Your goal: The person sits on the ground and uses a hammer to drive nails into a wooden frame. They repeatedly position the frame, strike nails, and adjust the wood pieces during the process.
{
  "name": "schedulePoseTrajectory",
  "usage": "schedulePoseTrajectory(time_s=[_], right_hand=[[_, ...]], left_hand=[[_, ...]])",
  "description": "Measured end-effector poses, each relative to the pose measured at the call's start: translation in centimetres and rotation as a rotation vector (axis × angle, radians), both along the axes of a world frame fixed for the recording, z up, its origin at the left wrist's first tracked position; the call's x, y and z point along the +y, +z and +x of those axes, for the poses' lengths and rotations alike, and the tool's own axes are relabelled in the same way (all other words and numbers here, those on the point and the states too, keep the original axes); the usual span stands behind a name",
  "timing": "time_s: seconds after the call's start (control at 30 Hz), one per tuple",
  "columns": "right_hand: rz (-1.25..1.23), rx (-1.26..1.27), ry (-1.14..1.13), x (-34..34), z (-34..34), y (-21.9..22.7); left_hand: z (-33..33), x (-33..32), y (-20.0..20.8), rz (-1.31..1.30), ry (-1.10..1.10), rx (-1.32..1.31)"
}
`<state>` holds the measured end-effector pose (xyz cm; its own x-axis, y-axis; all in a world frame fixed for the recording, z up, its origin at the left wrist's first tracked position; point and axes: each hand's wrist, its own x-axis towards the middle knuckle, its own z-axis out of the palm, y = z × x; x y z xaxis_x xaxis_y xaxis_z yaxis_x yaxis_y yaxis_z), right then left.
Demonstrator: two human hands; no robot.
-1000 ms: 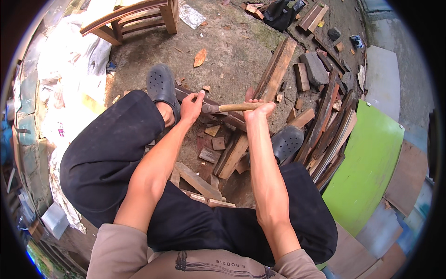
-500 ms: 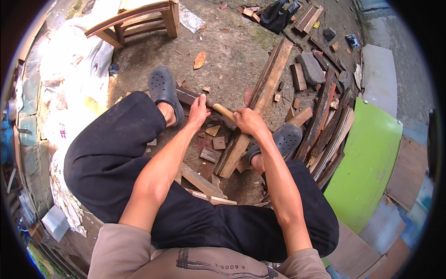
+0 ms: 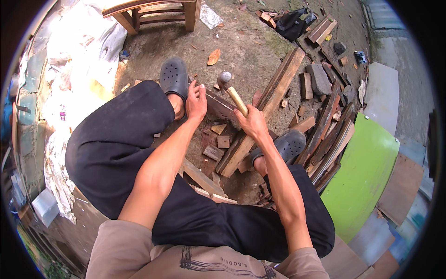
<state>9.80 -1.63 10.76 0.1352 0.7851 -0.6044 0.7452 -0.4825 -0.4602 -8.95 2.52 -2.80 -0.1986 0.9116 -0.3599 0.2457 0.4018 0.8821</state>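
Observation:
My right hand (image 3: 251, 122) is closed around the light wooden handle of a hammer (image 3: 237, 101), whose metal head is raised and points away from me. Just below and beyond it lies a dark reddish piece of wood (image 3: 219, 106), one end by my left shoe and the other against a thick wooden beam (image 3: 274, 95). My left hand (image 3: 197, 103) grips this dark piece near its left end, thumb and fingers close together; whether a nail is between them is too small to see.
Small wood offcuts (image 3: 213, 152) lie between my feet, in dark clogs (image 3: 174, 76). To the right are a stack of old planks (image 3: 320, 128), grey blocks (image 3: 318, 79) and a green panel (image 3: 361, 176). A wooden chair-like frame (image 3: 189, 16) stands far left, beside white sheeting (image 3: 76, 56).
The hammer has swung upward, so its head now shows above the dark wood piece. My left hand still holds that piece. The whole view has shifted slightly.

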Motion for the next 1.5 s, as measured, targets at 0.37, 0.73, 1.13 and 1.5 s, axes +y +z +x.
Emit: schedulePoseTrajectory(time_s=[0.37, 0.73, 1.13, 1.5], right_hand=[[-0.302, -0.110, 0.112, -2.6, 6.7, -0.7], [-0.101, 0.080, -0.164, -1.5, 1.6, -2.5], [-0.267, -0.011, -0.030, -1.1, 0.8, -3.8], [-0.545, 0.387, -0.559, -9.3, 0.8, -1.9]], left_hand=[[-1.3, -2.1, -1.3, -0.259, -0.014, 0.086], [-0.8, -2.6, -1.4, -0.236, -0.118, 0.217], [-1.2, -2.7, -1.2, -0.276, -0.109, 0.220], [0.0, -3.1, -2.7, -0.242, -0.135, 0.335]])
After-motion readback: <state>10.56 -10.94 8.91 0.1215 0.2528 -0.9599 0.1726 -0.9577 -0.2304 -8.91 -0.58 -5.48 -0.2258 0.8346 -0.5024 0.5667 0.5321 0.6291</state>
